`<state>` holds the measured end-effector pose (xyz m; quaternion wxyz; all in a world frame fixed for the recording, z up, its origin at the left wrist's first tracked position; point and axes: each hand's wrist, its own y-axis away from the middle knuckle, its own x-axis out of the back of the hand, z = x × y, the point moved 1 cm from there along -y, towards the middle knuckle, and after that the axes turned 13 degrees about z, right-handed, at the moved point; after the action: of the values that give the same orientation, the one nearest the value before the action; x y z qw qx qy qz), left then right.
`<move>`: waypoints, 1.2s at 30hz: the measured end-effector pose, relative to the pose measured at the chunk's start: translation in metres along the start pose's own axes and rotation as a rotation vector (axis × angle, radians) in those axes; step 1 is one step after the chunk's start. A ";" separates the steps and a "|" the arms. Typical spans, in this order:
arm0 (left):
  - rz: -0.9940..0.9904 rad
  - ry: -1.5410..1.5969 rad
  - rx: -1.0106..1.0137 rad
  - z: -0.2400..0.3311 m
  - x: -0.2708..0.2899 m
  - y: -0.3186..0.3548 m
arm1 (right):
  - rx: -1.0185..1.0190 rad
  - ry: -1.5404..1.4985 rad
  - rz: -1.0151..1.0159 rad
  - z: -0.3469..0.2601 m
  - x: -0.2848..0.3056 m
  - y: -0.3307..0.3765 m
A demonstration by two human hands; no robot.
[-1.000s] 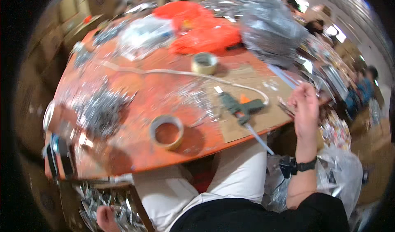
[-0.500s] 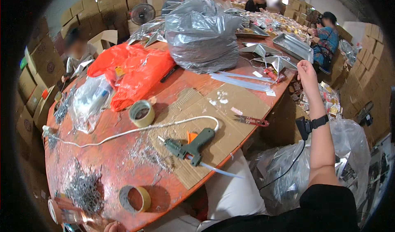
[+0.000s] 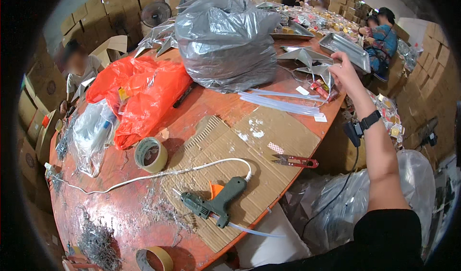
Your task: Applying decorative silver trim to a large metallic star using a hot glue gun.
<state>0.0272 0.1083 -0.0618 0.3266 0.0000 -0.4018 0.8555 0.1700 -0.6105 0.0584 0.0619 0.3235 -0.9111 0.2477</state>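
Observation:
My right hand (image 3: 345, 74) reaches over the table's right edge, its fingers bent and apart at the tip of a silver folded star (image 3: 307, 59). Whether a fingertip touches the star is too small to tell. Beneath the hand lie a small red packet (image 3: 322, 89) and thin strings. Several translucent glue sticks (image 3: 283, 104) lie just left of these. Nearer to me, a dark green hot glue gun (image 3: 216, 201) with an orange trigger rests on a flat cardboard sheet (image 3: 283, 132), beside red-handled thread snips (image 3: 295, 161). My left hand is out of view.
A big grey plastic bag (image 3: 225, 45) and a red bag (image 3: 158, 86) stand on the red table (image 3: 120, 194). Two tape rolls (image 3: 151, 155), silver chains (image 3: 98, 242) and a metal tray (image 3: 348, 50) lie there too. Other people sit around; a clear bag (image 3: 413, 175) is at my right.
My right hand has moved left to the star's tip, its fingers spreading. My left hand, partly seen at the lower edge before, has left the view. The whole view has shifted slightly.

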 end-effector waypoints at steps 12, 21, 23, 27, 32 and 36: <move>0.031 -0.148 -0.050 0.005 -0.005 0.005 | 0.167 0.509 -0.243 0.034 -0.043 -0.071; 0.052 -0.171 -0.080 -0.007 0.000 0.009 | 0.436 1.361 -0.101 0.088 -0.069 -0.095; 0.019 -0.126 -0.066 0.002 0.000 0.007 | 0.454 1.292 -0.067 0.085 -0.069 -0.094; -0.050 -0.157 -0.168 0.030 -0.010 0.001 | 0.737 1.119 0.275 0.063 -0.052 -0.096; -0.090 -0.076 -0.065 0.023 -0.002 0.002 | 0.746 0.957 0.332 -0.003 -0.035 -0.073; -0.061 -0.080 -0.098 0.018 -0.003 0.006 | 0.805 0.960 0.403 -0.081 -0.006 -0.036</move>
<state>0.0219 0.0912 -0.0544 0.3358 0.0303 -0.4555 0.8239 0.1935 -0.5912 0.1424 0.2879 -0.0021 -0.6613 0.6926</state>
